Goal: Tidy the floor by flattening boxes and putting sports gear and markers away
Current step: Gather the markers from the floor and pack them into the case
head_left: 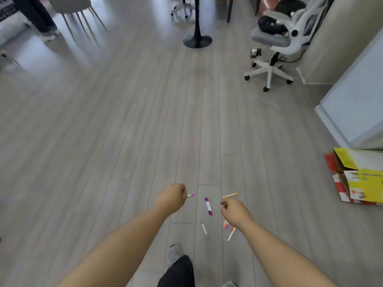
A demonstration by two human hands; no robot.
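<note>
- Left hand (172, 196): the fingers are curled into a fist round the pink marker (191, 195). Only the marker's tip protrudes, pointing right, above the floor (103, 141).
- Right hand (234, 210): the fingers are curled, with their tips just beside the near end of the yellow marker (230, 195). Whether they pinch it or only reach for it cannot be told.
- Governing relation: the yellow marker lies just ahead of the right hand. Its long axis runs left to right with a slight tilt. The right hand is clearly the nearer hand.
- Between the hands: the blue-and-red marker pair (208, 206) lies side by side and touching, with its long axis pointing away from the person. It is near both hands.
- Closer to the person: the grey-green marker (204, 229) lies alone. The marker cluster (228, 227), in orange, pink and yellow, is partly hidden under the right wrist.
- Containers: no marker case or bin is in view. A destination likely has to be found before the markers can be put away.
- Cardboard boxes (362, 179): yellow and red, collapsed on the floor at far right, well apart from the markers.
- Sports gear: none visible.
</note>
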